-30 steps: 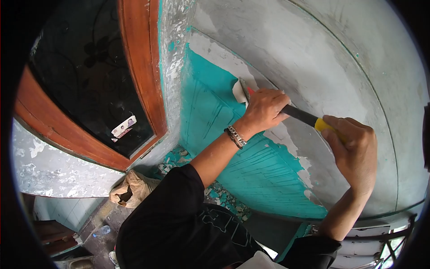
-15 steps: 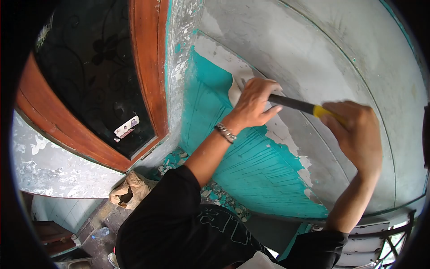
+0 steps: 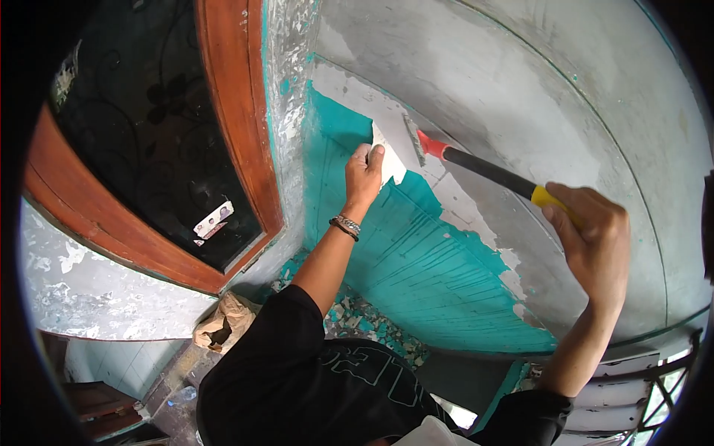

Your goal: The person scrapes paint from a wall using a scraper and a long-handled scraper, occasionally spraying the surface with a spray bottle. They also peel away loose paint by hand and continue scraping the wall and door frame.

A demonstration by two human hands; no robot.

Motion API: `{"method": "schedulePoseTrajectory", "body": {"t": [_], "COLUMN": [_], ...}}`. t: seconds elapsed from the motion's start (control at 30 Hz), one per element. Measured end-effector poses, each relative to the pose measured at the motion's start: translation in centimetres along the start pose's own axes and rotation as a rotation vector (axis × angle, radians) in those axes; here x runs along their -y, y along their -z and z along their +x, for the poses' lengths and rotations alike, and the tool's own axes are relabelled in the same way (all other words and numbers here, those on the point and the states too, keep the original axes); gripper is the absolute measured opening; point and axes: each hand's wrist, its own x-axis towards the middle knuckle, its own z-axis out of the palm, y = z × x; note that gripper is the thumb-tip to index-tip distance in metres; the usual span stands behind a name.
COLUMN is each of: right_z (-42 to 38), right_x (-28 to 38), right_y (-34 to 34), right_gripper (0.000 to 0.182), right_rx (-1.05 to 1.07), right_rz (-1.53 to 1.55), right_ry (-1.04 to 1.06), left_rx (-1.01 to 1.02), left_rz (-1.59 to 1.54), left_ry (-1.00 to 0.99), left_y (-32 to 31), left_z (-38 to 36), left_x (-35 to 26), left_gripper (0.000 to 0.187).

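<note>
My right hand (image 3: 595, 234) grips the yellow end of a long-handled scraper (image 3: 491, 171) with a black shaft and red head. Its wide blade lies near the grey wall, at the upper part of the stripped area. My left hand (image 3: 363, 182) is closed on a pale sheet of peeling paint (image 3: 388, 154), thumb uppermost, just left of the blade. The sheet shows its whitish back and seems joined to the turquoise paint (image 3: 416, 275) below. Ragged edges border the turquoise layer where bare grey wall (image 3: 476, 89) shows.
A wooden frame (image 3: 236, 111) with dark glass stands at left. Paint chips (image 3: 364, 323) litter the floor along the wall base, beside a crumpled brown paper bag (image 3: 223, 323). A plastic bottle (image 3: 182, 395) lies lower left. Dark metal bars (image 3: 673, 379) are at lower right.
My left hand has moved left and down from near the scraper's head, and now holds the peeling paint sheet. The scraper's red head and blade have come into sight; my right hand keeps its grip.
</note>
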Motion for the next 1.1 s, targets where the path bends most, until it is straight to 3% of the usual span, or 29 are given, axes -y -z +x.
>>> {"method": "schedulePoseTrajectory", "body": {"t": [0.33, 0.5, 0.57, 0.6, 0.7, 0.77, 0.8, 0.87, 0.9, 0.97, 1.1], "right_z": [6.4, 7.0, 7.2, 7.3, 7.4, 7.4, 7.6, 8.1, 8.2, 8.0, 8.5], "right_x": [5.5, 6.0, 6.4, 6.5, 6.5, 6.9, 6.9, 7.0, 7.4, 7.7, 8.5], "right_y": [-4.1, -4.6, -6.0, -5.9, -4.6, -4.0, -5.0, -7.5, -7.4, -5.7, -5.8], "right_gripper": [0.013, 0.014, 0.014, 0.014, 0.015, 0.015, 0.015, 0.014, 0.014, 0.015, 0.018], "right_rx": [0.081, 0.066, 0.092, 0.088, 0.063, 0.052, 0.055, 0.010, 0.036, 0.022, 0.024], "right_rz": [-0.332, -0.320, -0.352, -0.349, -0.291, -0.245, -0.242, -0.304, -0.325, -0.306, -0.324], "right_ry": [0.246, 0.213, 0.174, 0.177, 0.226, 0.133, 0.132, 0.202, 0.170, 0.176, 0.146], "left_rx": [0.027, 0.066, 0.019, 0.016, 0.056, 0.100, 0.101, 0.049, 0.048, 0.119, 0.037], "left_rz": [-0.026, -0.087, 0.068, 0.071, 0.027, -0.092, -0.089, 0.134, 0.134, -0.030, 0.048], "left_ry": [0.057, 0.189, -0.033, -0.035, 0.068, 0.257, 0.260, -0.061, -0.066, 0.151, -0.041], "left_y": [1.0, 2.9, 3.4, 3.7, 4.8, 5.6, 5.9, 6.1, 6.2, 6.9, 7.6], "left_z": [-0.8, -1.3, -1.3, -1.2, -1.7, -2.1, -2.2, -2.0, -1.9, -2.2, -2.3], "left_x": [-0.8, -1.4, 0.2, 0.4, 0.1, -2.0, -1.2, 0.8, 0.3, -0.5, 1.0], "left_gripper": [0.035, 0.034, 0.034, 0.034, 0.034, 0.033, 0.033, 0.031, 0.031, 0.028, 0.028]}}
